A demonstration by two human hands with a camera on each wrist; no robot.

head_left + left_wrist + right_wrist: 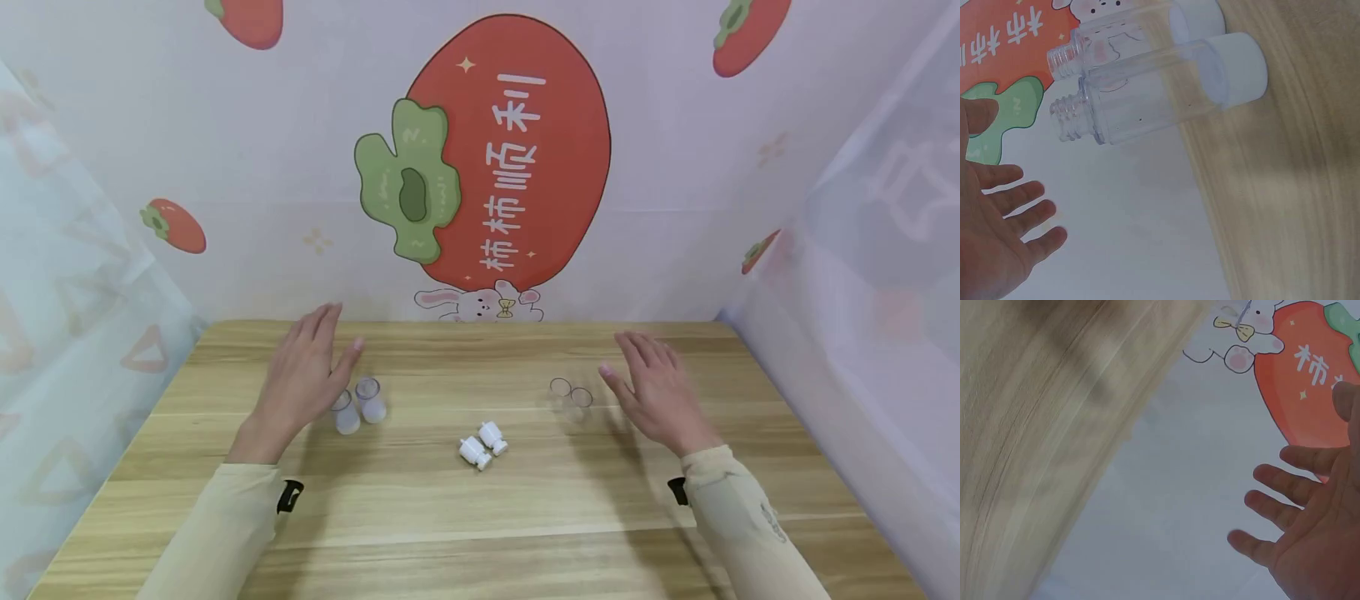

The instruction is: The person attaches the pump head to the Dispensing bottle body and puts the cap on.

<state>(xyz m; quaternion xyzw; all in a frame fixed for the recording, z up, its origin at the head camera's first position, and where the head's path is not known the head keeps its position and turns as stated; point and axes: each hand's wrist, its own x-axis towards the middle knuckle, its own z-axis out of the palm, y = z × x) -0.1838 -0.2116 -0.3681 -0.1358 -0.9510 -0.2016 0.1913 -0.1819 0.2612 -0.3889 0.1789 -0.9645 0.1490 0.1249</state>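
Two clear bottles with threaded necks and white bases stand upright at the left, a nearer bottle (pixel 347 417) and a second bottle (pixel 371 404) beside it. My left hand (pixel 296 379) is held up just left of them, its fingers extended and nothing in its grasp. The left wrist view shows both bottles side by side, uncapped, past the spread fingers (pixel 1029 199). In the middle lie two white pump heads (pixel 475 452) on their sides, close together. Two clear round caps (pixel 582 400) stand at the right. Beside them my right hand (pixel 660 396) is raised, fingers loosely extended, holding nothing.
The wooden table (pixel 420 533) carries all these items. Behind it hangs a pale backdrop (pixel 652 250) printed with a large red persimmon and a rabbit. Pale sheets (pixel 862 292) enclose the left and right sides. A black band (pixel 290 496) shows at each wrist.
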